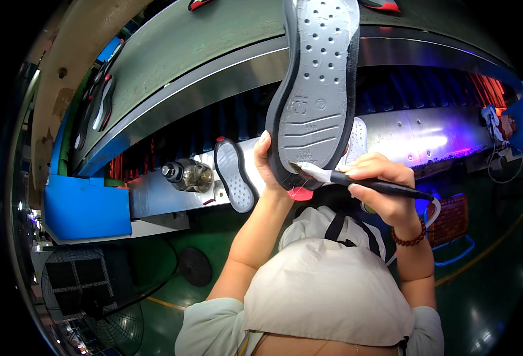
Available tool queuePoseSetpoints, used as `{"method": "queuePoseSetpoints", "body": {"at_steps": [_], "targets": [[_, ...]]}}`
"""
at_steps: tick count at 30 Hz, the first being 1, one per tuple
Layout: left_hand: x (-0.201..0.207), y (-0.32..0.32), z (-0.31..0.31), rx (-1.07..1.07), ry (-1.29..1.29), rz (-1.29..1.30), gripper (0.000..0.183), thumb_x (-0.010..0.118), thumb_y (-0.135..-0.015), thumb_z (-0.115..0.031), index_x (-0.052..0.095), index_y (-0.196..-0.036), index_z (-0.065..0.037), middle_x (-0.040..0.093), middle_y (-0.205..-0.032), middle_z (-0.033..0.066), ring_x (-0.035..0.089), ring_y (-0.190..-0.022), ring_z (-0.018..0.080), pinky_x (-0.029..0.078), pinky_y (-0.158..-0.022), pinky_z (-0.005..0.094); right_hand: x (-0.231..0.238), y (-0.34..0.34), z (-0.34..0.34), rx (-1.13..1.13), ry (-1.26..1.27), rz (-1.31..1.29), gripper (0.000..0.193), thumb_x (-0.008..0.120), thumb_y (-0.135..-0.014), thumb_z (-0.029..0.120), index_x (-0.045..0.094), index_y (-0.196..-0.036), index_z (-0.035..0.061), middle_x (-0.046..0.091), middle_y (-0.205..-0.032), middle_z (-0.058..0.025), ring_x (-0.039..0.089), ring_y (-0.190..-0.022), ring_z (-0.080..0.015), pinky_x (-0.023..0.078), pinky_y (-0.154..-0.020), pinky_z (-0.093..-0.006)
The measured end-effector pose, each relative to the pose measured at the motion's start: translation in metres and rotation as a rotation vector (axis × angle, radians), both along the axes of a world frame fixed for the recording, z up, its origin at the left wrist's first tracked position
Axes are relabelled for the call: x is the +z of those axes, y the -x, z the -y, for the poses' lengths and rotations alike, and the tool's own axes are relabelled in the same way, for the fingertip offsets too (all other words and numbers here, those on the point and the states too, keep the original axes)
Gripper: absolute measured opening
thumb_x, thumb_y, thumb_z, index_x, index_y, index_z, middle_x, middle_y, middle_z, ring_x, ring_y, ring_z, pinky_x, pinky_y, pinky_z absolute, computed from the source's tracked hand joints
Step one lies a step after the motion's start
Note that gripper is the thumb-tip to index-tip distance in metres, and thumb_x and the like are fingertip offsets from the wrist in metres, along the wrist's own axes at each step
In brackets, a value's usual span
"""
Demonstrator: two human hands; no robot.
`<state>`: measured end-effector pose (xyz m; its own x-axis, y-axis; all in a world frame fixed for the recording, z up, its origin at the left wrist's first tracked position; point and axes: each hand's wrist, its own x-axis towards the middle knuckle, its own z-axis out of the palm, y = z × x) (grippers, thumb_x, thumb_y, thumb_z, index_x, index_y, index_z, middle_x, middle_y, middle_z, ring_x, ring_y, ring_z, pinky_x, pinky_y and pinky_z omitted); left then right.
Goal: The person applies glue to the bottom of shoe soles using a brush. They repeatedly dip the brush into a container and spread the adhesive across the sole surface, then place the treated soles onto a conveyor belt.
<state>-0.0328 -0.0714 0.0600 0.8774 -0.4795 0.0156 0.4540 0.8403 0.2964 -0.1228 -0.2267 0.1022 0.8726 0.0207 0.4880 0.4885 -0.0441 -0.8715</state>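
Note:
A grey shoe sole (318, 121) with a black raised rim and a red tab at the heel is held up in front of me. My left hand (266, 161) is closed round its heel end from the left and below. My right hand (386, 178) grips a brush (322, 174) with a black handle and a pale tube at its rear end. The bristles meet the sole's inner face near the heel, and a wet shine shows there and along the upper right rim. Left of my left hand, another sole (233, 172) leans on the metal ledge.
A conveyor belt (214, 32) carrying more soles (103, 104) runs across the far side behind a metal edge. On the ledge stand a dark-capped glass bottle (190, 175) and a perforated white sole (357, 137). A fan (89, 302) stands lower left, a woven-seat stool (448, 219) lower right.

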Motion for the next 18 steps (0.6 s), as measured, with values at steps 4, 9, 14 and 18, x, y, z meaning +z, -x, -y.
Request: {"method": "queuePoseSetpoints", "body": {"at_steps": [4,9,14,18], "targets": [[0.006,-0.001,-0.002,0.035,-0.104,0.079,0.04,0.048,-0.071,-0.025,0.048,-0.101,0.001,0.055,-0.097,0.0149,0.055,-0.085,0.0245,0.044,-0.077,0.0337,0.011,-0.008,0.006,0.205,0.13,-0.07,0.017,0.062,-0.062,-0.005,0.06,-0.078,-0.0007,0.06,-0.08,-0.0122,0.057,-0.075,-0.0204,0.044,-0.07,-0.0275],[0.014,-0.011,-0.002,-0.014,0.007,0.129,0.039,0.048,-0.071,-0.025,0.049,-0.101,0.0,0.055,-0.097,0.015,0.055,-0.085,0.0248,0.044,-0.077,0.0345,0.01,-0.007,0.005,0.176,0.211,-0.072,0.016,0.062,-0.063,-0.002,0.061,-0.078,0.0018,0.06,-0.079,-0.0096,0.056,-0.076,-0.0201,0.043,-0.069,-0.0275],[0.017,-0.012,-0.005,-0.068,0.06,0.112,0.04,0.047,-0.071,-0.026,0.049,-0.102,0.001,0.055,-0.097,0.0159,0.055,-0.085,0.0256,0.045,-0.076,0.0354,0.015,-0.004,0.006,0.257,0.187,-0.055,0.018,0.063,-0.062,-0.001,0.061,-0.079,0.0033,0.061,-0.078,-0.0077,0.056,-0.075,-0.0189,0.042,-0.07,-0.0281],[0.019,-0.014,-0.007,-0.116,-0.038,0.082,0.04,0.047,-0.072,-0.025,0.048,-0.102,0.001,0.055,-0.097,0.0163,0.056,-0.084,0.0257,0.045,-0.075,0.0352,0.012,-0.013,0.008,0.208,0.169,-0.108,0.018,0.063,-0.062,-0.002,0.061,-0.079,0.0028,0.061,-0.078,-0.0081,0.055,-0.075,-0.0181,0.043,-0.069,-0.0272]]}}
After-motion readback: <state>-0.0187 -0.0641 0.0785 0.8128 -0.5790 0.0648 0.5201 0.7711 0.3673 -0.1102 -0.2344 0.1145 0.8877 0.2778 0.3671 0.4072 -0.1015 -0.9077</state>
